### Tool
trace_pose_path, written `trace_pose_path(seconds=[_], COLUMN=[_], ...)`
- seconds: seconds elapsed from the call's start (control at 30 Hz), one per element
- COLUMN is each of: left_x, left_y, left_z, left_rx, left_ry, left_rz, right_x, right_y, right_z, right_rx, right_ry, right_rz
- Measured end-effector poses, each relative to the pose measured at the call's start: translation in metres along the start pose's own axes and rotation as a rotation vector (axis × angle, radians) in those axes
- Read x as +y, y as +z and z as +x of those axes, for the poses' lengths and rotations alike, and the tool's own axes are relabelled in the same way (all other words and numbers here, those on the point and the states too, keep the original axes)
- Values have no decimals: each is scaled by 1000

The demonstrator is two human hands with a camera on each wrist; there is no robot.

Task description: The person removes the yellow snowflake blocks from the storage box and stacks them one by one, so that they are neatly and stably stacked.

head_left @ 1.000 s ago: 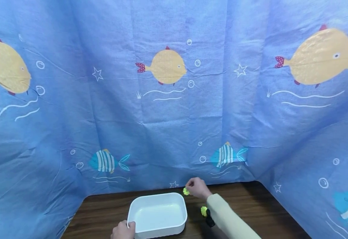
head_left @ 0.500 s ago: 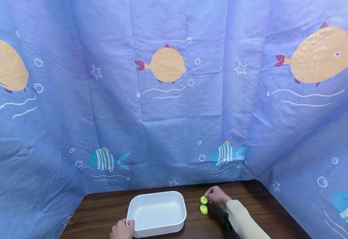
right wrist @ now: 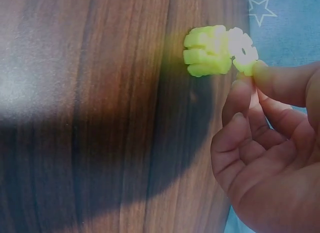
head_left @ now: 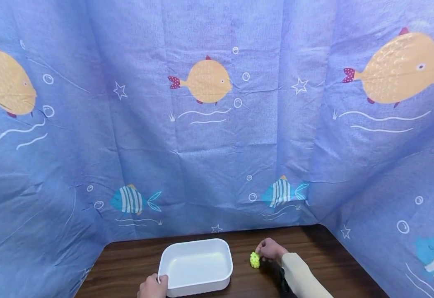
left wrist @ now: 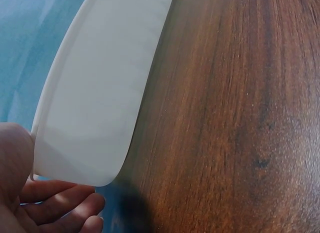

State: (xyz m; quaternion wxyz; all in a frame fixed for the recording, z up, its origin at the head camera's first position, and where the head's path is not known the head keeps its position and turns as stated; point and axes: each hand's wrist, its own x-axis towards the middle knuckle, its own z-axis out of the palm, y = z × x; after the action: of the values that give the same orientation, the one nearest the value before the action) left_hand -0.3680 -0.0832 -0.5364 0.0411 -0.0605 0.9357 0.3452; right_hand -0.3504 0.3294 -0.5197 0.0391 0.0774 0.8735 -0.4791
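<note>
My left hand (head_left: 153,286) grips the near-left rim of a white rectangular plastic basin (head_left: 198,287). In the left wrist view, the thumb is at the rim and the fingers (left wrist: 65,205) curl below it. Between thumb and fingertips, my right hand (head_left: 272,250) pinches a thin yellow-green flower-shaped disc (right wrist: 244,53) with a small centre hole. Right against the disc is a short stack of similar yellow-green notched pieces (right wrist: 207,52), standing on the table to the right of the basin. Whether disc and stack fully touch is hard to tell because of glare.
A dark wood-grain table (head_left: 127,265) lies under everything. Blue fabric (head_left: 209,165) printed with fish hangs around its back and sides. Inside the basin I see only its white floor.
My right hand has carried the disc from beside the basin's far-right corner rightward, then down towards the viewer onto the stack. My left hand stays on the basin.
</note>
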Motion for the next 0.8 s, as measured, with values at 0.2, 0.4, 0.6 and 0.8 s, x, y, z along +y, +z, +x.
trace_pose_path(seconds=[0.2, 0.4, 0.6, 0.8], left_x=[0, -2, -5, -4], left_y=[0, 1, 3, 2], left_z=[1, 1, 3, 1], left_rx=[7, 22, 28, 29], left_ry=[8, 21, 33, 36], left_rz=[2, 8, 10, 5], right_x=[1, -1, 0, 3], right_y=[1, 1, 2, 1], right_z=[-2, -3, -5, -3], right_rx=[8, 0, 11, 32], right_ry=[-6, 23, 33, 4], right_rz=[-4, -16, -22, -54])
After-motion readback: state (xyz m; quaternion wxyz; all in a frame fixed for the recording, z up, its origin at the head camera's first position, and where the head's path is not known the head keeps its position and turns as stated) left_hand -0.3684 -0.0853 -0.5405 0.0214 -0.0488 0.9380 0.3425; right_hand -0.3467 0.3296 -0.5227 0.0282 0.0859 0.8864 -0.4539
